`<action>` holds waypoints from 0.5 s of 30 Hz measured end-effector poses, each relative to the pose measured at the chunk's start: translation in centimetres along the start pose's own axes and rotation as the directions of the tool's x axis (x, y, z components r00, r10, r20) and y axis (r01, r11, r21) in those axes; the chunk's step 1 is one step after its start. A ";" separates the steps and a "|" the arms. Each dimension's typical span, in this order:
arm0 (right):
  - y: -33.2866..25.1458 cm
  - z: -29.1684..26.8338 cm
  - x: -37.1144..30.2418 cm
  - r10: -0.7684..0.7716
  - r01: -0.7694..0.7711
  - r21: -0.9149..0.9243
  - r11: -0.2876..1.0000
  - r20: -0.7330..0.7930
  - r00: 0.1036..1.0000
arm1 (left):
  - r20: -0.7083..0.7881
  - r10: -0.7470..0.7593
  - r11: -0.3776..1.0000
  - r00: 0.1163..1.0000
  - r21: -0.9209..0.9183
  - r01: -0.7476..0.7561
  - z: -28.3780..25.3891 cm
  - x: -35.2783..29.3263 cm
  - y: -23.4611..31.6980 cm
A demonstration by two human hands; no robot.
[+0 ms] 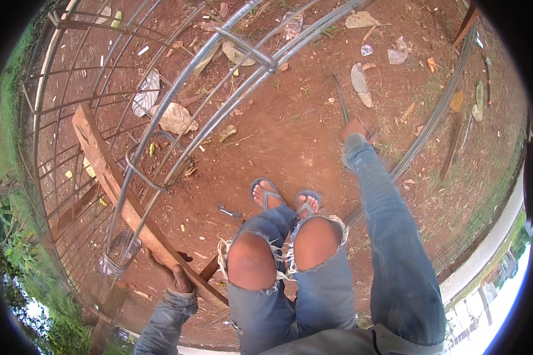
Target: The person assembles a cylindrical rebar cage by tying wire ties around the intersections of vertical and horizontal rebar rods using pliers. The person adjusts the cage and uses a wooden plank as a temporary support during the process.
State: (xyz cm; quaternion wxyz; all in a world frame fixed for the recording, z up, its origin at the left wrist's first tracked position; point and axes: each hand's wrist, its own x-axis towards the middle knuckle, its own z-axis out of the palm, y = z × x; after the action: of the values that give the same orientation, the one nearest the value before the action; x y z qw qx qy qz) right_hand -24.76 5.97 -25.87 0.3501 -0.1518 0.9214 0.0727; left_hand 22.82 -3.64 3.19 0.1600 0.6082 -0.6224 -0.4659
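Note:
My left hand is wrapped around the lower part of a rough wooden plank, which slants up to the left. Next to that plank and partly over it runs a cage of steel bars, tied with bent rectangular stirrups. On the right, my right hand is stretched far out, closed on a thin, dark, rod-like tool that points away over the soil. Its exact kind cannot be made out. A small translucent container sits beside the bars near my left hand.
Reddish bare soil holds dry leaves and litter. Wire mesh rises on the left. A bundle of long thin bars curves along the right. My sandaled feet are between, with a small dark object nearby.

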 end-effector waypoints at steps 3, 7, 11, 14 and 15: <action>5.0 0.3 -6.6 0.098 -0.094 -0.031 0.995 0.136 0.986 | 0.024 -0.030 0.998 0.999 -0.062 0.032 -1.1 -0.8 -1.3; 10.8 0.4 -16.4 0.147 -0.081 -0.219 0.972 0.302 0.942 | 0.003 0.052 0.995 0.999 0.090 -0.052 -1.9 -0.8 -1.5; 23.3 2.3 -28.6 0.254 -0.219 -0.130 0.967 0.443 0.860 | -0.054 0.101 0.873 0.993 0.483 -0.062 -2.8 -1.8 5.4; 28.3 -0.8 -39.1 0.423 -0.296 -0.356 0.887 0.368 0.828 | 0.088 0.193 0.855 0.977 0.473 -0.212 -2.7 -6.4 11.1; 31.2 -1.0 -43.4 0.432 -0.282 -0.411 0.867 0.335 0.838 | 0.265 0.065 0.925 0.962 0.346 -0.158 -2.8 -7.7 12.6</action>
State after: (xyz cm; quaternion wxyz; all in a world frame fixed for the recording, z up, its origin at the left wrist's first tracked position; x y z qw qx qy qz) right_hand -4.94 45.05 4.66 0.4857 -0.0145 0.8099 0.3287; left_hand 18.94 0.09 17.20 -0.0083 0.5272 -0.7470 -0.4050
